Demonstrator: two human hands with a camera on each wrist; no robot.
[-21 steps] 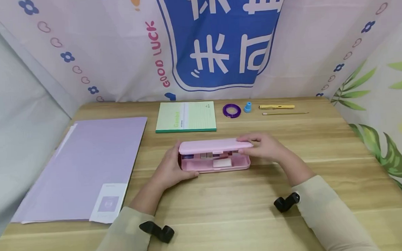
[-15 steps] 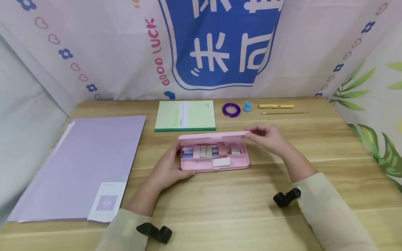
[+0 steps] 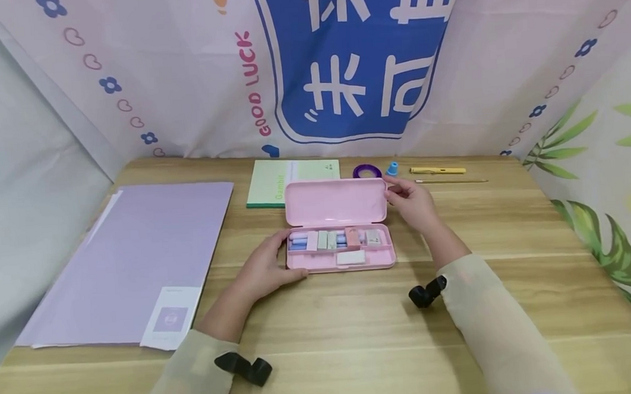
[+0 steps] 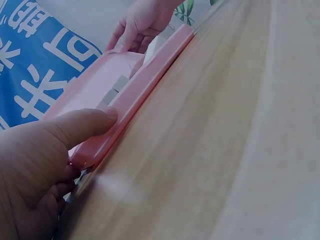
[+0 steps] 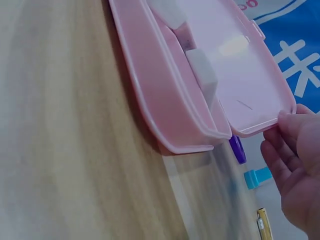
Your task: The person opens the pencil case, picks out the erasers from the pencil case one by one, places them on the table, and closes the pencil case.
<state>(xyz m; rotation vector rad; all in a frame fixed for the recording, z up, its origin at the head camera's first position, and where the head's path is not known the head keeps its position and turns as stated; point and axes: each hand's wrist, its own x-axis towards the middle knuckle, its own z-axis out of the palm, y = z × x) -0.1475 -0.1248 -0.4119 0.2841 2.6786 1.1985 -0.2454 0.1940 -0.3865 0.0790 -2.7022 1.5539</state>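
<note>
A pink pencil case (image 3: pixel 313 261) lies on the wooden table with its lid (image 3: pixel 336 202) raised well back. Inside are bluish pens (image 3: pixel 299 243), several small block-shaped erasers (image 3: pixel 352 238) and a white eraser (image 3: pixel 351 257) in the front compartment. My left hand (image 3: pixel 261 270) grips the case's left end; in the left wrist view the thumb (image 4: pixel 90 125) presses on its front rim. At the lid's right edge my right hand (image 3: pixel 413 205) pinches the rim between thumb and fingers, as the right wrist view shows too.
Behind the lid lies a green notebook (image 3: pixel 266 184), partly covered. Farther right are a purple tape roll (image 3: pixel 366 171), a small blue cone-shaped item (image 3: pixel 392 168), a yellow pen (image 3: pixel 437 170) and a pencil (image 3: pixel 451 181). A large purple folder (image 3: pixel 131 260) lies at left.
The lid has swung up and back from nearly closed, uncovering the contents. My right hand has moved up and away with it, while the left hand has stayed at the case's left end.
</note>
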